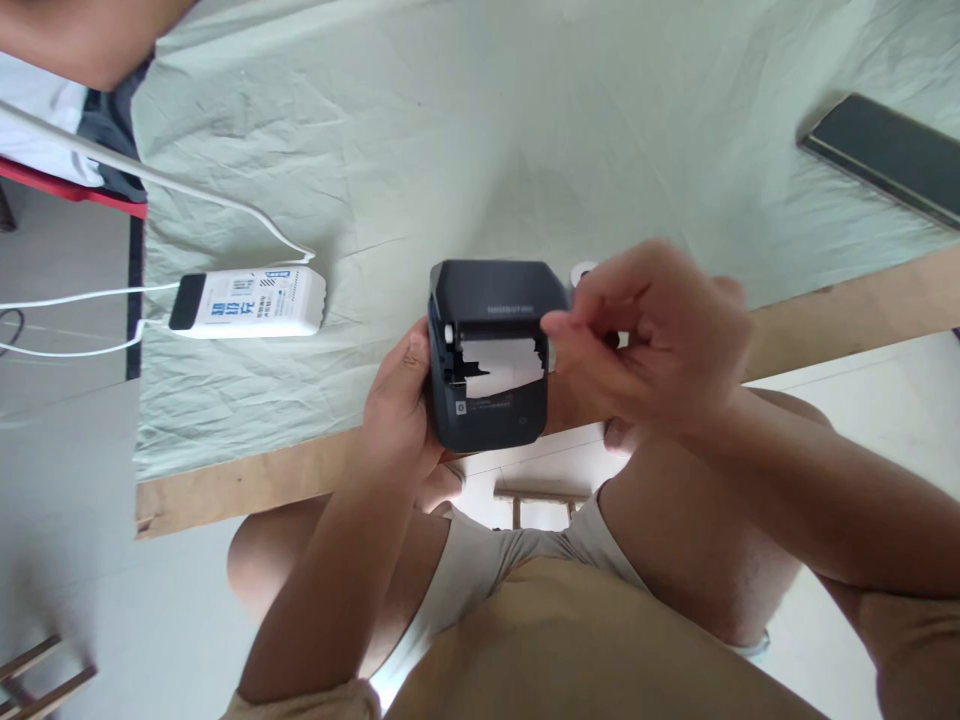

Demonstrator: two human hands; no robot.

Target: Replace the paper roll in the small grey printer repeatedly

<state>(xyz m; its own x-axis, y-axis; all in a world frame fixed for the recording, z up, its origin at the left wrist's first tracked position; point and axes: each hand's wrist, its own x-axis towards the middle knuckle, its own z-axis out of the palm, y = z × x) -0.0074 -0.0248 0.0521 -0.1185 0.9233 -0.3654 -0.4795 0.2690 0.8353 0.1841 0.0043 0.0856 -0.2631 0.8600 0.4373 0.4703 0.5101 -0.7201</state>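
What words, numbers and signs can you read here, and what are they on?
"充": blue character on the white charging block; the characters before it are blurred.
Block's smaller print: too small to read.
Black label printer: its lettering and white square sign are too blurred.

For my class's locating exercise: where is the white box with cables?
In the head view, the white box lies on the green cloth, left of the left hand.
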